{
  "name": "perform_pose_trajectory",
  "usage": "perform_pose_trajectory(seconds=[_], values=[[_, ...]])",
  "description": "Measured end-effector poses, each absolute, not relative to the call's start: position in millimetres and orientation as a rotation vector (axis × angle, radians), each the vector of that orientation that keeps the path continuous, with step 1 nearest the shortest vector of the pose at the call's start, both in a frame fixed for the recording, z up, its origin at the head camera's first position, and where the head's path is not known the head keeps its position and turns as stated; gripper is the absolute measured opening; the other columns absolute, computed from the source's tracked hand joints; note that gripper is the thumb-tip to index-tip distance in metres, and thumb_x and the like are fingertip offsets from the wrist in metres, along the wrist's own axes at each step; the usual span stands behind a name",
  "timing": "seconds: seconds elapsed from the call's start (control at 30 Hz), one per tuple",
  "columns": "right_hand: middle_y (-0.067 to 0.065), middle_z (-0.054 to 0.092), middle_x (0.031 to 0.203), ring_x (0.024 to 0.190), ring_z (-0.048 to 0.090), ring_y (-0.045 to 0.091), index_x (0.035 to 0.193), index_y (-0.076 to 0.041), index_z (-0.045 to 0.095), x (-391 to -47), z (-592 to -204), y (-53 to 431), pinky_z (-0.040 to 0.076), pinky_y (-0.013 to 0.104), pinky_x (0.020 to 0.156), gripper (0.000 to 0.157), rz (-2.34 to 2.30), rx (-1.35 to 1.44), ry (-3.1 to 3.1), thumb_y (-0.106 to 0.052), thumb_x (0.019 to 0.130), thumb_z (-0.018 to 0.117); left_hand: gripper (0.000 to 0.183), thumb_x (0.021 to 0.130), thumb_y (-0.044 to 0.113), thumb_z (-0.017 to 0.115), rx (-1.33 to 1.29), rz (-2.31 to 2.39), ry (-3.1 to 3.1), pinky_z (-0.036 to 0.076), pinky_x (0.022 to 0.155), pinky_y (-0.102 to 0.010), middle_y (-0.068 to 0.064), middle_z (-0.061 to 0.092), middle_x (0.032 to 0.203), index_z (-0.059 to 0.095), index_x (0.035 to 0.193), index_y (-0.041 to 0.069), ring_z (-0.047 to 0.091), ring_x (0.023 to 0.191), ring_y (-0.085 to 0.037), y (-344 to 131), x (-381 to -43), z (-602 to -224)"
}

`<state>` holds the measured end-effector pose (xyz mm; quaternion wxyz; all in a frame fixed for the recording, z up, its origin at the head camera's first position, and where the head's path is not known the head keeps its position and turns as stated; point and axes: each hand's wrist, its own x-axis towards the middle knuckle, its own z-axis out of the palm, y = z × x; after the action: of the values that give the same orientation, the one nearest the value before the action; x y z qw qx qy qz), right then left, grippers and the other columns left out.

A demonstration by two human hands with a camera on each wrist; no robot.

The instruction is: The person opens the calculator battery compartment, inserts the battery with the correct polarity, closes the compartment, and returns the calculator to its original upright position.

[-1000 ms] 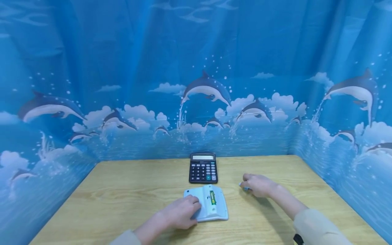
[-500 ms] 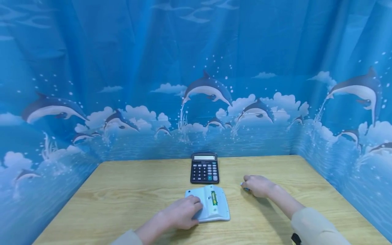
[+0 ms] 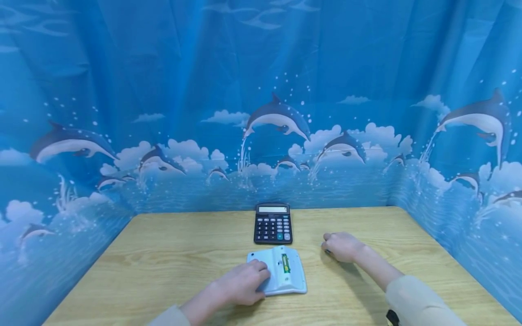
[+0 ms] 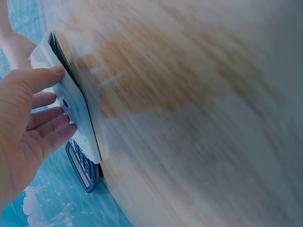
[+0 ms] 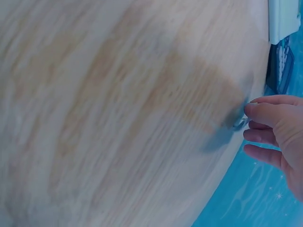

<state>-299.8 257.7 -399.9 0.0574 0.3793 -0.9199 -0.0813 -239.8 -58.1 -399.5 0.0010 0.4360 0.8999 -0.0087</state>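
Note:
A light blue calculator [image 3: 294, 275] lies face down on the table, with its battery slot [image 3: 286, 263] uncovered and a green and yellow battery inside. My left hand [image 3: 244, 281] holds its left side, the thumb at the near edge and the fingers over the back; in the left wrist view the thumb and fingertips [image 4: 60, 131] touch the pale casing. Off to the right, my right hand [image 3: 343, 246] pinches a small blue piece [image 5: 240, 124] low at the tabletop. The fingers mostly hide that piece in the head view.
A black calculator [image 3: 273, 224] lies face up behind the light blue one, near the table's back edge. A blue curtain [image 3: 195, 113] printed with dolphins encloses the wooden table [image 3: 171, 253] at the back and both sides.
The small blue piece showed more beside the right fingertips earlier and is now mostly covered by them. The left hand and both calculators keep their places; the whole view shifts slightly.

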Motion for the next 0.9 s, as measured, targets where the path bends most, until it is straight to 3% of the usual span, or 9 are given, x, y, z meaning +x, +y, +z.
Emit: perform_pose_trajectory(seconds=[0.3,0.47,0.7,0.9], values=[[-0.004,0.045,0.071,0.059,0.042,0.009,0.079,-0.008,0.061,-295.7,-394.4,255.5,0.039,0.025,0.052,0.005,-0.04,0.979,-2.924,-0.005,0.08,0.065,0.042,0.076,0.034,0.073,1.347,-0.032,2.829,0.046,0.085,-0.024,-0.001,0.058,0.113,0.062,0.112,0.015,0.054,0.101,-0.011,-56.7,-241.2,-399.7],[-0.005,0.042,0.069,0.056,0.038,0.009,0.074,-0.013,0.052,-291.4,-391.9,250.4,0.033,0.025,0.051,0.012,0.202,0.845,-3.013,-0.007,0.079,0.062,0.042,0.076,0.033,0.074,1.346,-0.043,2.833,0.046,0.085,-0.023,0.0,0.058,0.112,0.062,0.111,0.014,0.054,0.1,-0.01,-55.7,-239.9,-398.6],[-0.007,0.048,0.066,0.058,0.042,0.007,0.08,-0.007,0.061,-291.7,-390.3,244.6,0.038,0.024,0.054,0.002,0.547,0.797,-2.978,-0.008,0.081,0.063,0.041,0.076,0.032,0.074,1.338,-0.032,2.823,0.046,0.085,-0.024,-0.001,0.058,0.111,0.062,0.111,0.014,0.054,0.099,-0.011,-54.6,-239.7,-399.5],[-0.008,0.051,0.067,0.06,0.045,0.005,0.082,-0.007,0.062,-291.8,-385.3,241.3,0.042,0.023,0.056,0.003,0.771,0.873,-2.928,-0.009,0.084,0.064,0.042,0.076,0.032,0.073,1.319,-0.013,2.814,0.047,0.085,-0.024,0.0,0.058,0.113,0.062,0.113,0.015,0.054,0.1,-0.01,-55.0,-240.5,-400.0]])
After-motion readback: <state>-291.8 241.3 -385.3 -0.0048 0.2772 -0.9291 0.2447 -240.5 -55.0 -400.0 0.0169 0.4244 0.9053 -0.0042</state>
